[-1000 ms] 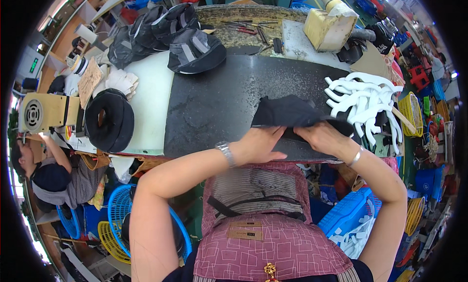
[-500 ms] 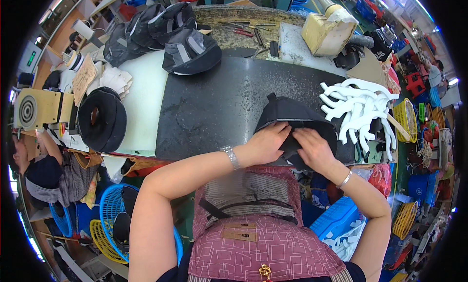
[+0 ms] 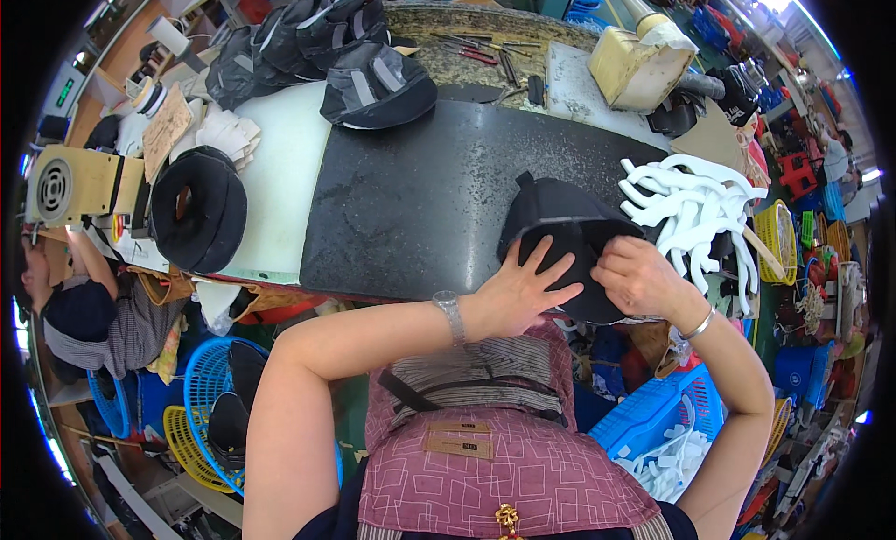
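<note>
A black, hollow, cap-shaped fabric piece [image 3: 565,204] lies at the right front of the dark work mat [image 3: 401,204], its opening toward me. My left hand [image 3: 527,293] is spread against the near side of that opening, fingers apart. At the piece's right edge my right hand [image 3: 639,277] is closed, fingers curled and pinching the rim. Whether something small sits under those fingertips is hidden. Just right of the piece is a heap of curved white strips [image 3: 691,199].
Similar black pieces with grey strips [image 3: 378,87] stand at the back left. Black ring-shaped pads [image 3: 201,213] lie at the left, by a beige machine [image 3: 79,190]. Hand tools [image 3: 481,55] and a yellowish block [image 3: 644,64] sit behind. A blue crate [image 3: 667,405] stands below, right.
My left hand has spread its fingers and shifted slightly down. My right hand has moved right from inside the opening to the piece's edge and curled its fingers.
</note>
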A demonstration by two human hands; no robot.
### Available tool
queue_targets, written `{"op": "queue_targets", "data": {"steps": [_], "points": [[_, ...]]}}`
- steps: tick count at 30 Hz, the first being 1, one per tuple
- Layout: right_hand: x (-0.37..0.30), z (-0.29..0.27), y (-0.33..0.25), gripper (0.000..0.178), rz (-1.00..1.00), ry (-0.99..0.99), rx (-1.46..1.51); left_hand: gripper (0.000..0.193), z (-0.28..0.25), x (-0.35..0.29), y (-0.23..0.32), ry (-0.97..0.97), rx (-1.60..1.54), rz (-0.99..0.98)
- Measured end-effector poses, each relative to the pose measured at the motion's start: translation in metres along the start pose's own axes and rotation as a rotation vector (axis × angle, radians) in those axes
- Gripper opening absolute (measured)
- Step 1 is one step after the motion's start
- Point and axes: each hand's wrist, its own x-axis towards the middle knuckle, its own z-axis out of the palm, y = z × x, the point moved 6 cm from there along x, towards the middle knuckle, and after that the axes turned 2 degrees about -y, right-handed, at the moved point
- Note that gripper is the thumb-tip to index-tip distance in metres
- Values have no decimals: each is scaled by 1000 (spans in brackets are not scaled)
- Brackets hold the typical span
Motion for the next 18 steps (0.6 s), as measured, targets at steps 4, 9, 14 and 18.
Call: {"op": "queue_targets", "data": {"steps": [4,9,14,18], "points": [[31,-26,-6,23,-67,227,-301,33,-1,1,8,270,22,265],[5,23,25,24,293,-149,-260,11,-38,-6,-42,-336,164,268],[3,32,16,17,338,-87,-147,27,-57,39,4,118,72,270],[-28,34,55,27,572,94,632,23,-10,56,-10,177,64,124]]}}
